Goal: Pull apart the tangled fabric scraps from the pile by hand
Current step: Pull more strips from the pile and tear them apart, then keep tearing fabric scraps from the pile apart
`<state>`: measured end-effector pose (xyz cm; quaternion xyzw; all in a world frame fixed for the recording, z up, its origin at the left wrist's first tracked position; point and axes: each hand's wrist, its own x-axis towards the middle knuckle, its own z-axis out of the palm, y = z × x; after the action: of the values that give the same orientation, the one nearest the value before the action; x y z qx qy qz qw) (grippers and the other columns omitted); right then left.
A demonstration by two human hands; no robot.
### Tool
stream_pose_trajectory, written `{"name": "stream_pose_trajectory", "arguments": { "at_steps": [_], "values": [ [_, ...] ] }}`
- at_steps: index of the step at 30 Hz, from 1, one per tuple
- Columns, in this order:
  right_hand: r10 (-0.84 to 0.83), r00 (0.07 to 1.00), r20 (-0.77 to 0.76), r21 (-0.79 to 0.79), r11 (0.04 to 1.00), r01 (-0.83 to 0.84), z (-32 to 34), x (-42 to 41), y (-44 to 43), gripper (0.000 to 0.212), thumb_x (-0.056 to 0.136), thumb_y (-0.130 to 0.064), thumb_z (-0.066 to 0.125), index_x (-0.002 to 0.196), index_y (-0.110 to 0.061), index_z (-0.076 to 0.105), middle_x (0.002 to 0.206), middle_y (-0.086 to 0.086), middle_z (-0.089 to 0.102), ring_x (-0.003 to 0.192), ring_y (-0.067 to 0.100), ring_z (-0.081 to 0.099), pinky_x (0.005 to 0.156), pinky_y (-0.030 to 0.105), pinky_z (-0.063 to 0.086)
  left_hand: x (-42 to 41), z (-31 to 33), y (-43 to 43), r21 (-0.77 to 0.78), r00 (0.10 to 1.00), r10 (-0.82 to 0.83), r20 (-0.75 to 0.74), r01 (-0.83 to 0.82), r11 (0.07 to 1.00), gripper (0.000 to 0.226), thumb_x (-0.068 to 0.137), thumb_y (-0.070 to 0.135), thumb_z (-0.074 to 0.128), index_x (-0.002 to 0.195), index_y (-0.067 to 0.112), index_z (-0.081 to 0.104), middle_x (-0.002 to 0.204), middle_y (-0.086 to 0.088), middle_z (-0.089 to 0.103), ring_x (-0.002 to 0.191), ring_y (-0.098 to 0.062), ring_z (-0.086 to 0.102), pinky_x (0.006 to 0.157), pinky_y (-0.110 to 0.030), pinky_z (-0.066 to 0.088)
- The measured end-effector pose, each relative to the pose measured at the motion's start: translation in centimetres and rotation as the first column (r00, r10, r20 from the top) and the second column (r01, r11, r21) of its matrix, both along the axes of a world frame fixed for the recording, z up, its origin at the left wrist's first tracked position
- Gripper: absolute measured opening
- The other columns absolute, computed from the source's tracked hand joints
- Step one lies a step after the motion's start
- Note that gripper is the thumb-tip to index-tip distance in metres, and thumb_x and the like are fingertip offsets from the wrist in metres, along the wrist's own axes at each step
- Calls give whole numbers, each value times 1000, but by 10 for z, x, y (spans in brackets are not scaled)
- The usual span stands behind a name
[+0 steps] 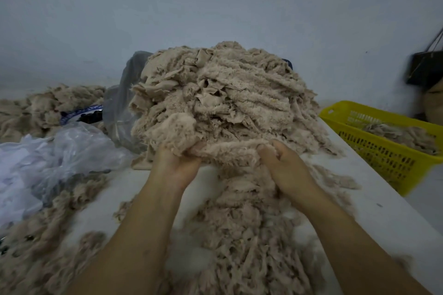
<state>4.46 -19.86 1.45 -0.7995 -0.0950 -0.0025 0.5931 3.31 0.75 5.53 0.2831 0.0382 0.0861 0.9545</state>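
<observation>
A tall pile of beige, fuzzy fabric scraps (223, 93) stands on the white table (374, 189) in front of me. At the pile's near foot, both hands hold one fluffy clump (227, 151). My left hand (177, 163) grips its left end, fingers curled up into the fabric. My right hand (285, 165) grips its right end with fingers and thumb curled round it. Loose pulled scraps (244, 235) trail from the clump down the table toward me, between my forearms.
A yellow plastic basket (383, 151) holding some scraps sits at the table's right edge. Crumpled clear plastic bags (55, 158) lie at the left, with more scraps (36, 108) behind and below them. A dark bag (424, 69) hangs on the wall at right.
</observation>
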Motion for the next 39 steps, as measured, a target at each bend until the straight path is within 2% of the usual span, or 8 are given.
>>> {"name": "stream_pose_trajectory", "arguments": {
  "at_steps": [7, 12, 16, 20, 25, 30, 35, 39],
  "values": [
    [-84, 990, 110, 120, 990, 70, 9, 4, -16, 40, 83, -70, 54, 65, -34, 58, 53, -11, 44, 44, 9, 41, 45, 24, 37, 2, -10, 13, 637, 942, 334, -26, -242, 732, 33, 100, 28, 57, 72, 22, 73, 65, -4, 68, 57, -17, 65, 51, -25, 51],
    [342, 940, 2, -740, 632, -229, -12, 5, -17, 20, 94, -48, 60, 99, -31, 49, 100, -12, 40, 93, 12, 44, 75, 24, 40, -3, 0, 15, 618, 938, 345, 11, -278, 735, 63, 94, 54, 56, 42, 20, 64, 60, 2, 65, 54, -6, 62, 61, -26, 53],
    [31, 974, 226, -215, 976, 19, 3, 1, -10, 27, 101, -37, 52, 83, -17, 58, 83, -7, 50, 71, 10, 51, 57, 13, 37, -10, 11, 10, 786, 975, 192, 109, -203, 584, 70, 89, 63, 56, 37, 17, 57, 59, -1, 67, 52, -9, 62, 61, -19, 53],
    [-107, 920, 377, 35, 994, 101, 15, -11, 11, 32, 101, -29, 53, 69, -30, 54, 78, -11, 51, 65, -6, 52, 56, 6, 37, -23, -5, -22, 979, 995, -41, -94, 100, 177, 73, 63, 92, 48, 85, 30, 78, 84, 23, 72, 81, 7, 68, 70, -20, 54],
    [-12, 876, 482, -156, 983, 99, 6, -18, 25, 41, 103, -16, 48, 65, -26, 35, 72, -9, 36, 60, 1, 37, 55, 14, 31, -20, -15, -43, 930, 995, 82, -63, 28, 366, 40, 88, 65, 57, 76, 30, 73, 72, 20, 73, 72, 7, 68, 63, -11, 53],
    [-387, 922, -16, 401, 842, 361, 3, 0, 6, 21, 105, -32, 44, 91, -25, 58, 72, -4, 57, 59, 12, 52, 53, 25, 45, -18, 4, -17, 382, 977, 59, -205, 24, 924, 41, 96, 53, 54, 90, 18, 74, 93, -11, 78, 79, -25, 76, 65, -40, 61],
    [-324, 868, -377, 666, 557, 497, 2, 17, -14, 50, 106, -26, 42, 154, -23, 28, 151, 4, 43, 132, 26, 49, 108, 51, 43, -15, 4, 5, 176, 990, 15, -138, 9, 984, 52, 101, 55, 39, 125, 16, 63, 115, -15, 71, 104, -31, 68, 72, -42, 56],
    [-330, 861, -386, 722, 473, 505, 0, 19, -14, 46, 107, -23, 40, 152, -24, 32, 122, 3, 60, 84, 12, 63, 66, 28, 55, -11, 4, 17, 153, 992, 81, -100, -65, 986, 54, 104, 52, 34, 131, 13, 60, 121, -15, 68, 110, -32, 65, 88, -48, 54]
  ]
}}
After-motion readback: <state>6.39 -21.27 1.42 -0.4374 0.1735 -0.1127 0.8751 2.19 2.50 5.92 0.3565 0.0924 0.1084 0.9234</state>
